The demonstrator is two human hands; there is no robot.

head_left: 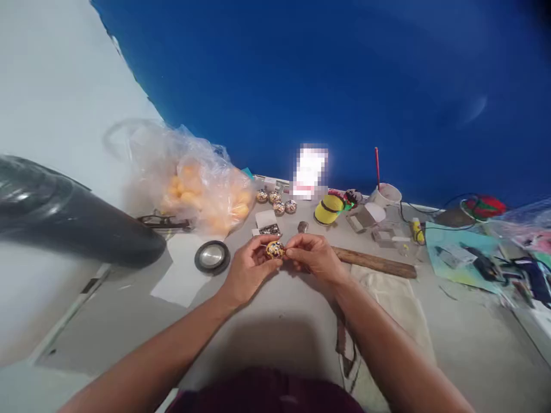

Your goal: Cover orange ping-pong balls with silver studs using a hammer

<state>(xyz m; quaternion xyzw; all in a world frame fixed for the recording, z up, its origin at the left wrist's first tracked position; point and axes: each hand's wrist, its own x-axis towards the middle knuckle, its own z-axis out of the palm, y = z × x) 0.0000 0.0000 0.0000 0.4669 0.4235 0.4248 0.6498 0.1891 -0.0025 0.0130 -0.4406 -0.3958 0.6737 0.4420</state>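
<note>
A small yellow egg-shaped piece (pixel 274 249) dotted with dark and shiny bits is held between the thumb and fingers of my left hand (pixel 252 268). The fingertips of my right hand (pixel 314 255) are pinched together at the piece's right side; what they hold, if anything, is too small to name. Just behind my left hand, a small open box (pixel 267 223) contains dark shiny bits. Several similar decorated balls (pixel 279 207) lie farther back. A metal hammer head (pixel 302 227) shows behind my right hand, and a wooden stick (pixel 379 263) lies to its right.
A clear bag of orange pieces (pixel 206 192) sits back left, near a round black-rimmed dish (pixel 212 257) and a large dark roll (pixel 77 212). Yellow tape (pixel 328 210), a white cup (pixel 386 195) and a teal sheet (pixel 456 258) are at the right. Cloth (pixel 398 304) lies beneath my right forearm.
</note>
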